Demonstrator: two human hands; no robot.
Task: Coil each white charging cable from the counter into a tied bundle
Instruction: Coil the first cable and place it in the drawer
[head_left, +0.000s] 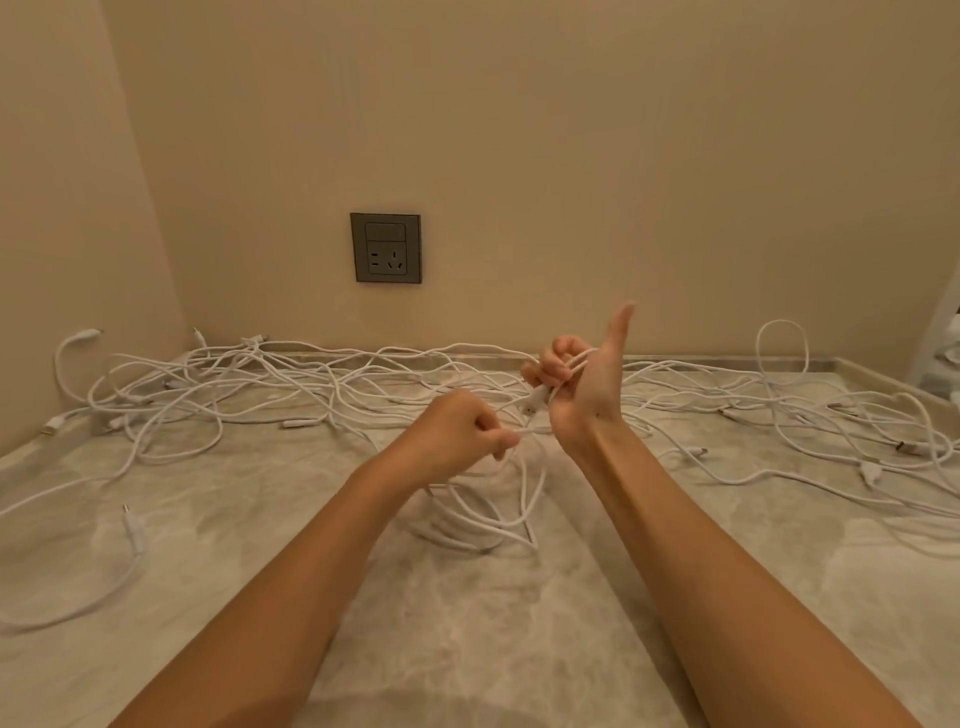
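My right hand (582, 379) is raised palm toward me above the counter, thumb pointing up, its fingers curled round loops of a white charging cable (478, 525). My left hand (462, 431) sits just left of it and lower, pinching a strand of the same cable between thumb and fingers. Slack loops of this cable hang down from both hands and pile on the marble counter (467, 623) below them. Several more loose white cables (260, 389) lie tangled across the back of the counter.
A grey wall socket (386, 248) is set in the beige back wall. More cables (831, 415) sprawl at the right, and one cable with a plug end (132, 535) lies at the left front. A side wall closes the left; a white object stands at the far right edge.
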